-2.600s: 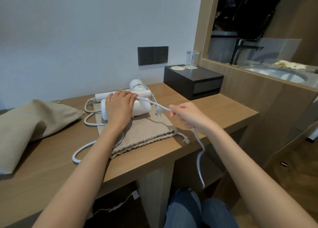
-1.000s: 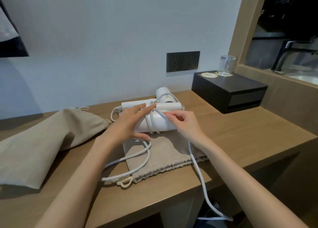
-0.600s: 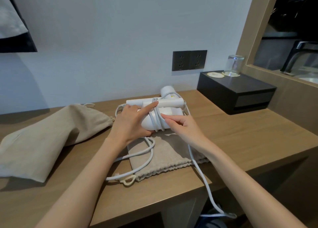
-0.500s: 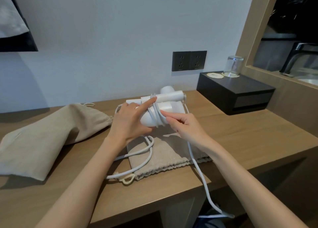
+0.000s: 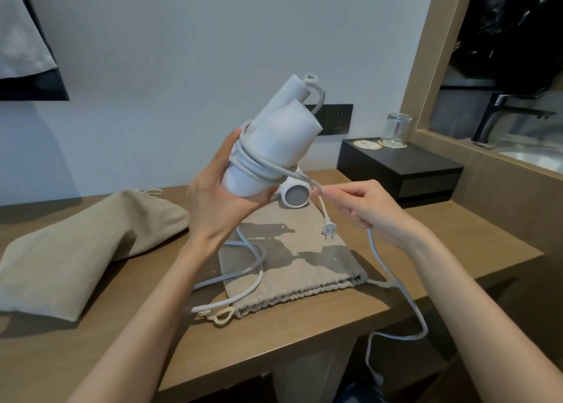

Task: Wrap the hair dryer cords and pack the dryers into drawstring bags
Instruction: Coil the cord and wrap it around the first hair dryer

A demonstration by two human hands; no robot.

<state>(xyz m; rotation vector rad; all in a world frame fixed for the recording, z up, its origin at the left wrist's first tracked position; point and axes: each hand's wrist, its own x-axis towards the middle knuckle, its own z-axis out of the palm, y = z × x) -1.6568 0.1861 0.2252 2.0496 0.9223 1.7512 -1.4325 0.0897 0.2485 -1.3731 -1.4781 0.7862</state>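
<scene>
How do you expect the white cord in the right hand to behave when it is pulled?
Probably floppy: the cord sags from the right hand and droops over the counter edge. It likely bends easily, as its turns lie tight around the dryer held in the left hand.

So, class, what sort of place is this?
Probably a hotel room: a drinking glass and coaster on a black box, a black faucet over a washbasin, and a hair dryer with its drawstring bag.

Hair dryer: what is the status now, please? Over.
Left hand grips hair dryer above drawstring bag. Right hand pinches cord, few turns wrapped. Slack hangs over desk edge.
</scene>
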